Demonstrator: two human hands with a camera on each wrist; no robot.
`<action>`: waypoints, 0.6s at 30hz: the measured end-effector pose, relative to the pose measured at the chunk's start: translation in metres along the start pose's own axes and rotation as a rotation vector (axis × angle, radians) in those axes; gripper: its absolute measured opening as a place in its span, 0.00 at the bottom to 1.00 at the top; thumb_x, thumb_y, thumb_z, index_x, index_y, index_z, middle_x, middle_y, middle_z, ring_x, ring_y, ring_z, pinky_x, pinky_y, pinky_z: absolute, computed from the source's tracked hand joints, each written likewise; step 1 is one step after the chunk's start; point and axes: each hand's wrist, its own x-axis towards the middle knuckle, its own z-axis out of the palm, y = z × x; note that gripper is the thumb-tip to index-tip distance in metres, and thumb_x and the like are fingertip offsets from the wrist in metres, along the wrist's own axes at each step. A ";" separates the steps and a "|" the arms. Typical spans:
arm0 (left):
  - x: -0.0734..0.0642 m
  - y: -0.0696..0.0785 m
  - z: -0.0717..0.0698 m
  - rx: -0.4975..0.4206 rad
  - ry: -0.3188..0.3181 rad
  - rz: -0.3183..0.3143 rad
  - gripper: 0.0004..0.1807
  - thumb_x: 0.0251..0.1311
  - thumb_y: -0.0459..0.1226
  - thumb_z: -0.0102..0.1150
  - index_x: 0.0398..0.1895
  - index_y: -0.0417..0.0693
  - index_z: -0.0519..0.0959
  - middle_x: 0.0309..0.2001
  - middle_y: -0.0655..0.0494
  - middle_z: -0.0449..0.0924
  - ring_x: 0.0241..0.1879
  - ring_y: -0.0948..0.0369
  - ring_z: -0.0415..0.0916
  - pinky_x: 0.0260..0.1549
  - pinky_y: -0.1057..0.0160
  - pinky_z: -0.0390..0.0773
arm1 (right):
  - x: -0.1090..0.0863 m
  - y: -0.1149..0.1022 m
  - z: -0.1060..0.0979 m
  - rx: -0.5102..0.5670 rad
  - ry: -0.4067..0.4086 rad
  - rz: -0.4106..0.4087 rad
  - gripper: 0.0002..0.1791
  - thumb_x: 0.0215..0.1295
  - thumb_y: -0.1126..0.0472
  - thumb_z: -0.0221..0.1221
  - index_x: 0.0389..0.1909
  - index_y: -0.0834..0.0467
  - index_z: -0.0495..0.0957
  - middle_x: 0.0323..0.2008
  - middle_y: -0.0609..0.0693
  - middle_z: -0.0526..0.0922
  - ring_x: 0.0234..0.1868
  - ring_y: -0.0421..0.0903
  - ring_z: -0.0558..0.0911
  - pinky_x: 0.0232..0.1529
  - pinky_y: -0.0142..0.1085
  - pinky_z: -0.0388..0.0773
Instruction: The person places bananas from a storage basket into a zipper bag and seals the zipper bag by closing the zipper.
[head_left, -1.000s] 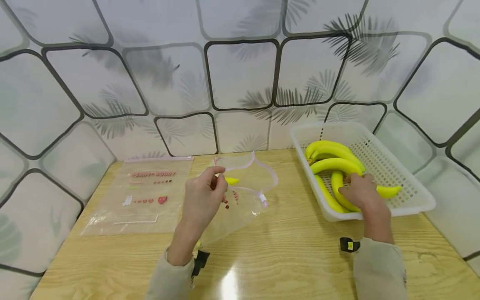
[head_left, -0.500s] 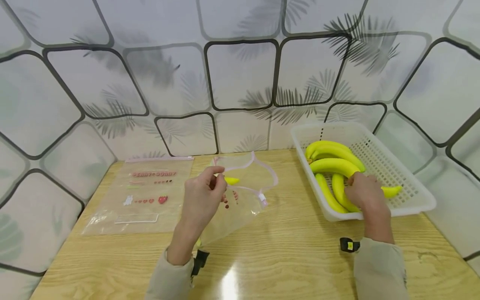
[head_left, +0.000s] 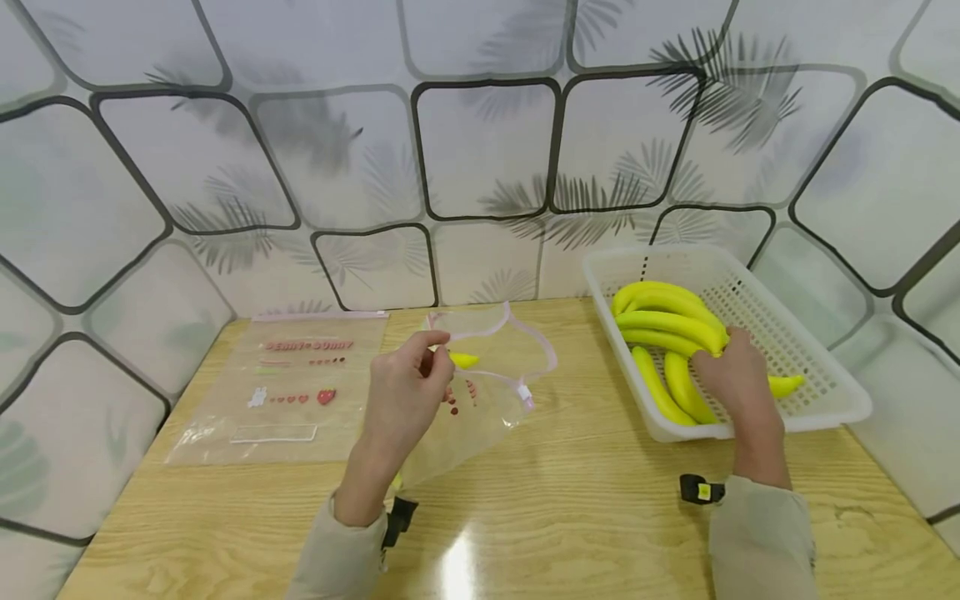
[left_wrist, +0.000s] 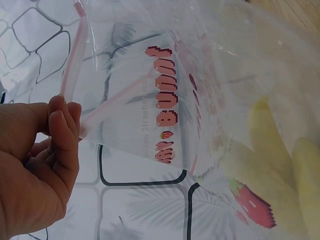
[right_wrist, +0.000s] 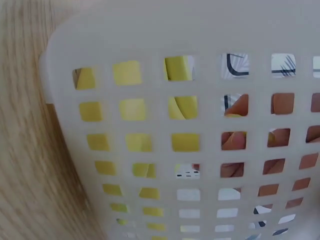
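My left hand (head_left: 401, 400) pinches the rim of a clear zip bag (head_left: 480, 425) with a pink zip edge and red print. The bag's mouth gapes toward the back. Through its film in the left wrist view, yellow bananas (left_wrist: 267, 130) show inside, and one tip pokes out past my fingers in the head view. At the right, my right hand (head_left: 738, 375) reaches into a white perforated basket (head_left: 832, 367) and grips the near end of a banana (head_left: 667, 342). Several other bananas lie around it. In the right wrist view the basket wall mostly hides my fingers.
A second clear zip bag (head_left: 285, 417), printed with red letters and a strawberry, lies flat on the wooden table (head_left: 540, 517) at the left. A patterned curtain (head_left: 483, 150) rises behind and at both sides, close to the basket.
My right hand has shifted slightly up and right in the basket, and a banana at its fingers has swung against the upper ones. My left hand holds the bag in the same place.
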 end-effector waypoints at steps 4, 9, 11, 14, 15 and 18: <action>0.001 -0.001 0.000 0.004 0.001 0.001 0.10 0.62 0.25 0.55 0.43 0.33 0.83 0.16 0.55 0.77 0.12 0.68 0.71 0.09 0.76 0.63 | 0.001 0.000 -0.002 -0.026 -0.115 0.031 0.45 0.69 0.55 0.42 0.73 0.76 0.31 0.65 0.80 0.56 0.52 0.64 0.67 0.46 0.51 0.71; 0.001 -0.001 -0.001 0.011 0.003 0.000 0.10 0.62 0.24 0.55 0.43 0.32 0.83 0.15 0.55 0.76 0.11 0.69 0.70 0.08 0.76 0.63 | 0.003 0.002 -0.001 -0.088 -0.140 0.035 0.42 0.67 0.56 0.45 0.71 0.80 0.43 0.55 0.75 0.65 0.45 0.61 0.71 0.40 0.45 0.74; 0.001 -0.001 -0.001 0.012 0.001 -0.003 0.10 0.62 0.24 0.55 0.43 0.32 0.83 0.15 0.55 0.76 0.11 0.69 0.70 0.08 0.75 0.63 | 0.004 0.003 0.000 -0.121 -0.134 0.025 0.38 0.67 0.57 0.46 0.66 0.82 0.50 0.47 0.73 0.68 0.39 0.59 0.73 0.34 0.42 0.74; 0.001 -0.001 -0.001 0.011 0.001 -0.004 0.10 0.62 0.25 0.55 0.43 0.32 0.83 0.15 0.55 0.76 0.11 0.68 0.70 0.08 0.76 0.62 | 0.005 0.004 0.001 -0.153 -0.124 0.014 0.33 0.65 0.60 0.46 0.60 0.84 0.56 0.40 0.69 0.70 0.33 0.55 0.74 0.28 0.38 0.73; 0.000 -0.001 -0.001 0.012 0.003 -0.003 0.10 0.62 0.25 0.55 0.43 0.32 0.83 0.15 0.55 0.76 0.11 0.68 0.70 0.08 0.76 0.62 | 0.004 0.004 0.001 -0.161 -0.122 0.010 0.31 0.64 0.61 0.46 0.59 0.84 0.58 0.39 0.69 0.70 0.32 0.55 0.74 0.27 0.37 0.73; 0.000 -0.001 -0.002 0.011 0.005 0.001 0.10 0.61 0.24 0.55 0.43 0.32 0.83 0.14 0.55 0.75 0.11 0.68 0.69 0.08 0.76 0.61 | 0.004 0.005 0.001 -0.177 -0.124 0.006 0.30 0.63 0.62 0.47 0.57 0.84 0.59 0.38 0.68 0.69 0.32 0.56 0.73 0.28 0.38 0.72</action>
